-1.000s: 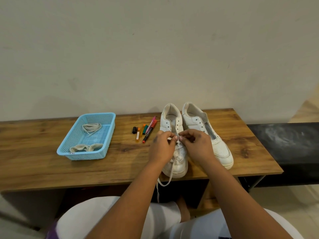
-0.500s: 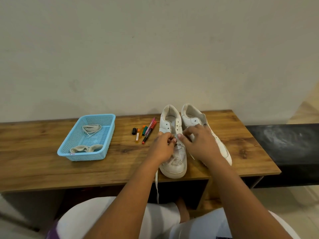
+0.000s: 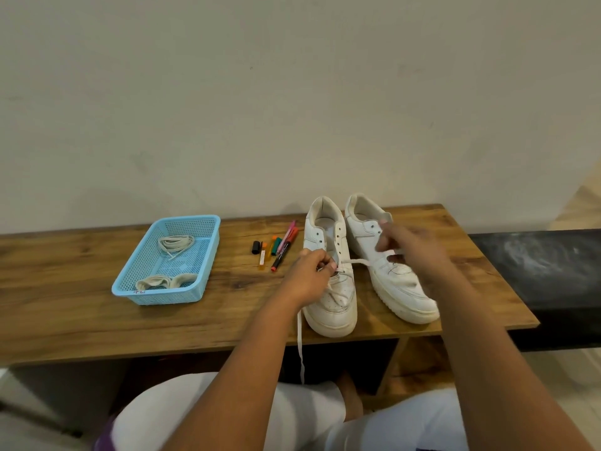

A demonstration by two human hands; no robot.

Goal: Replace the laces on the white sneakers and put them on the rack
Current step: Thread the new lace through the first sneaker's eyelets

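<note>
Head view: left hand (image 3: 309, 275) pinches lace (image 3: 356, 262) at left sneaker (image 3: 331, 281); right hand (image 3: 413, 249) pinches other end (blurred).

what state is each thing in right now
left sneaker: upright on table, partly laced
lace: pulled sideways, other end hanging off the table edge
right sneaker: upright, unlaced
left hand: pinching lace
right hand: pinching lace
blue basket: holds bundled laces
markers: lying flat
</note>
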